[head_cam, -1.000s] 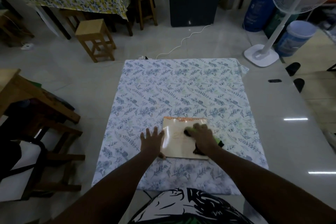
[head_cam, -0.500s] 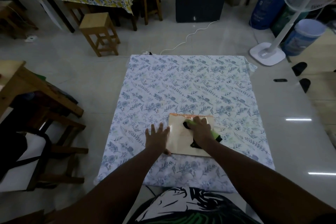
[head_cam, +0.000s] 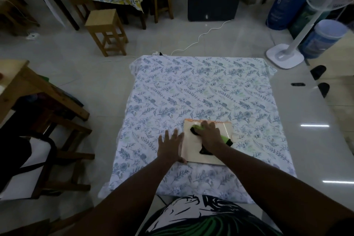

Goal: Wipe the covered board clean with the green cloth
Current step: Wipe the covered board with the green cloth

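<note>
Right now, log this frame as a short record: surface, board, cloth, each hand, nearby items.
surface: floral sheet spread on the floor
board: pale board lying flat on the sheet's near part
cloth: green cloth on the board, under the right hand
right hand: right hand pressing the cloth down
left hand: left hand flat, fingers spread, at the board's left edge
nearby: stool, fan

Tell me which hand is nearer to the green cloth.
Right. The right hand presses down on the green cloth on the covered board; the left hand lies flat at the board's left edge, off the cloth.
</note>
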### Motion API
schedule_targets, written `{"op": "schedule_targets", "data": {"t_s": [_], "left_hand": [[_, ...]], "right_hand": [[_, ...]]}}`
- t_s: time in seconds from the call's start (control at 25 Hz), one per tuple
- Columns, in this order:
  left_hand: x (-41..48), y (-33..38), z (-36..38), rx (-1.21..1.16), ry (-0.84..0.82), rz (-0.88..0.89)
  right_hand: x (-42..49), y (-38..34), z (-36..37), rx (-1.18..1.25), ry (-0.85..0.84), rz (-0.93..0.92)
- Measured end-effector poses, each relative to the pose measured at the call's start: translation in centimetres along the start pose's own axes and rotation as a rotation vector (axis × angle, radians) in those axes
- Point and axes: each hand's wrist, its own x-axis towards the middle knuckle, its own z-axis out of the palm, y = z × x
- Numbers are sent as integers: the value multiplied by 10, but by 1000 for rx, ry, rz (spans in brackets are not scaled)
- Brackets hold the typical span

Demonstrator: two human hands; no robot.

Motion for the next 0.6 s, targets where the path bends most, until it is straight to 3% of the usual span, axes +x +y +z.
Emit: {"op": "schedule_targets", "data": {"t_s": [0.08, 0.2, 0.28, 0.48, 0.6], "left_hand": [[1, -4, 3, -8, -4, 7], [4, -11, 10, -24, 47, 34], [4, -12, 11, -58, 33, 54], [4, -15, 11, -84, 24, 73], [4, -16, 13, -93, 25, 84]], "right_hand": [[-14, -19, 9, -20, -28, -91], [-55, -21, 29, -39, -50, -454], [-46, -10, 25, -84, -48, -530], [28, -18, -7, -106, -32, -50], [5, -32, 11, -95, -45, -108]]}}
